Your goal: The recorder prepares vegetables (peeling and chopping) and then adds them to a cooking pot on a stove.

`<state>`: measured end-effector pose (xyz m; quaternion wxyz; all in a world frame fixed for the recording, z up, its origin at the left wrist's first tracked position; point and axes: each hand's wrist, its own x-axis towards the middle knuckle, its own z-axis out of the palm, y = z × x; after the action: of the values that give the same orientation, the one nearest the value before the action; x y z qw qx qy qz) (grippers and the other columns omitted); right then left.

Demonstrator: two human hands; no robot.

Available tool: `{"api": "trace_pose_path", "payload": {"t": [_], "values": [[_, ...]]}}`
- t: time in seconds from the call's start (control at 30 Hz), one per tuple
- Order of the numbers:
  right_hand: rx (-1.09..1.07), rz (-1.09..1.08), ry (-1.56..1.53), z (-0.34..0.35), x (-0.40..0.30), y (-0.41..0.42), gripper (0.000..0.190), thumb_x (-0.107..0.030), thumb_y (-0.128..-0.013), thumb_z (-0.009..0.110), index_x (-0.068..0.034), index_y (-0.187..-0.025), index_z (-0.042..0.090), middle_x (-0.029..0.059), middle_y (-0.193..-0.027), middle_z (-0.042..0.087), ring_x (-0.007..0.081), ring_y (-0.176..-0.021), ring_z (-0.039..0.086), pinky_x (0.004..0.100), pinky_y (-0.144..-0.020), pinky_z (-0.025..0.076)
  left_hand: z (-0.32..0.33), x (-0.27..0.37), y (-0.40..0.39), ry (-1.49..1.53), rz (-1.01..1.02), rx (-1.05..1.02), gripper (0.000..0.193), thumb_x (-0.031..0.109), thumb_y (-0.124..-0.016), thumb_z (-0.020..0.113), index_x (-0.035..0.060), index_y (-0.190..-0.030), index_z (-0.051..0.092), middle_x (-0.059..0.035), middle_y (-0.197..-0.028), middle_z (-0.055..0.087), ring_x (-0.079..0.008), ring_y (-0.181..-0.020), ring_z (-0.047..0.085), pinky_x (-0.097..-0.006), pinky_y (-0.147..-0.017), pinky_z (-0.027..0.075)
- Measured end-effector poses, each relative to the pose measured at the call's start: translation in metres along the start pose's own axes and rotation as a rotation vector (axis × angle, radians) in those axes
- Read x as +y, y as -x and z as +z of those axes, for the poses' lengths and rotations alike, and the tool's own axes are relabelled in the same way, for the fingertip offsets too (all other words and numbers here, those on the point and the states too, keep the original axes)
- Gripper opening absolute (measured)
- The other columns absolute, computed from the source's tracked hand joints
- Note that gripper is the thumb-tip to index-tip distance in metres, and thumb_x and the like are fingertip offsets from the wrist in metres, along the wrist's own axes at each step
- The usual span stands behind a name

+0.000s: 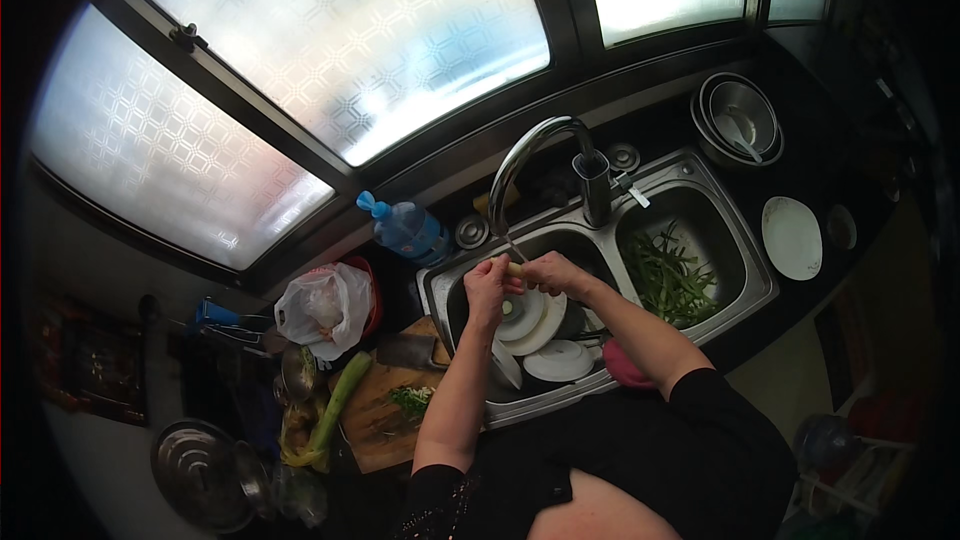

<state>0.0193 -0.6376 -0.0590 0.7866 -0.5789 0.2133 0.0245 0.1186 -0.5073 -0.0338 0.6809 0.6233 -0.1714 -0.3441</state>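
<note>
Over the left sink basin (450,300), both of my hands meet just below the spout of the chrome faucet (517,157). My left hand (487,291) grips a short pale piece of vegetable stem (514,268). Closed around its other end is my right hand (553,274); whether it also holds a small tool is hidden by the fingers. A thin stream of water seems to fall beside the fingers. White plates (553,319) and a white bowl (559,360) lie beneath the hands. Green peelings (667,277) fill part of the right basin (731,240).
Left of the sink, a wooden cutting board (375,405) carries a cleaver (405,351), chopped greens (411,401) and a long green stem (341,405). Behind stand a bagged bin (326,307) and blue bottle (411,229). Nested metal bowls (739,116) and a white dish (792,238) sit right.
</note>
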Motion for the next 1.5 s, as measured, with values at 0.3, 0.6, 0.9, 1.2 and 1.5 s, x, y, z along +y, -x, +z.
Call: {"api": "trace_pose_path", "payload": {"t": [0.3, 0.6, 0.9, 1.2, 1.5], "values": [[-0.076, -0.034, -0.116, -0.005, 0.002, 0.006, 0.027, -0.029, -0.089, 0.051, -0.007, -0.084, 0.067, -0.0027, -0.063, 0.054, 0.0039, -0.048, 0.043, 0.0197, -0.041, 0.03, 0.001, 0.002, -0.004, -0.025, 0.005, 0.046, 0.026, 0.024, -0.088, 0.063, -0.0015, -0.084, 0.059, -0.0081, -0.069, 0.061, -0.0108, -0.049, 0.056, -0.0232, -0.04, 0.048], [0.043, -0.27, 0.225, -0.008, 0.016, -0.007, 0.025, -0.02, -0.081, 0.052, -0.005, -0.086, 0.071, -0.0017, -0.065, 0.059, 0.0032, -0.054, 0.047, 0.0194, -0.048, 0.036, 0.01, 0.001, -0.007, -0.056, -0.053, 0.107, 0.031, 0.028, -0.086, 0.064, -0.0013, -0.08, 0.056, -0.0078, -0.064, 0.059, -0.0117, -0.045, 0.055, -0.0237, -0.036, 0.046], [-0.009, -0.193, 0.118, -0.008, 0.012, -0.007, 0.024, -0.011, -0.074, 0.05, -0.004, -0.084, 0.07, -0.0025, -0.065, 0.057, 0.0036, -0.053, 0.044, 0.0197, -0.048, 0.035, 0.013, 0.002, -0.007, -0.056, -0.03, 0.17, 0.032, 0.026, -0.087, 0.064, -0.0028, -0.078, 0.055, -0.0089, -0.059, 0.058, -0.0128, -0.039, 0.053, -0.024, -0.034, 0.045], [0.067, -0.091, -0.042, -0.013, 0.009, -0.002, 0.035, -0.012, -0.076, 0.054, -0.003, -0.108, 0.063, -0.0013, -0.072, 0.056, 0.0058, -0.06, 0.05, 0.0203, -0.051, 0.039, -0.001, -0.01, -0.007, 0.022, -0.019, -0.039, 0.019, 0.009, -0.09, 0.055, -0.006, -0.101, 0.057, -0.0134, -0.094, 0.062, -0.0199, -0.078, 0.064, -0.0316, -0.068, 0.057], [-0.157, -0.145, -0.261, -0.034, 0.038, -0.016, 0.028, -0.029, -0.09, 0.055, -0.003, -0.098, 0.062, 0.0006, -0.071, 0.055, 0.0087, -0.056, 0.048, 0.0234, -0.049, 0.038, 0.0, -0.01, -0.003, 0.073, -0.019, -0.135, 0.026, 0.002, -0.088, 0.052, -0.006, -0.113, 0.053, -0.0154, -0.101, 0.061, -0.022, -0.082, 0.065, -0.0316, -0.075, 0.056]]}}
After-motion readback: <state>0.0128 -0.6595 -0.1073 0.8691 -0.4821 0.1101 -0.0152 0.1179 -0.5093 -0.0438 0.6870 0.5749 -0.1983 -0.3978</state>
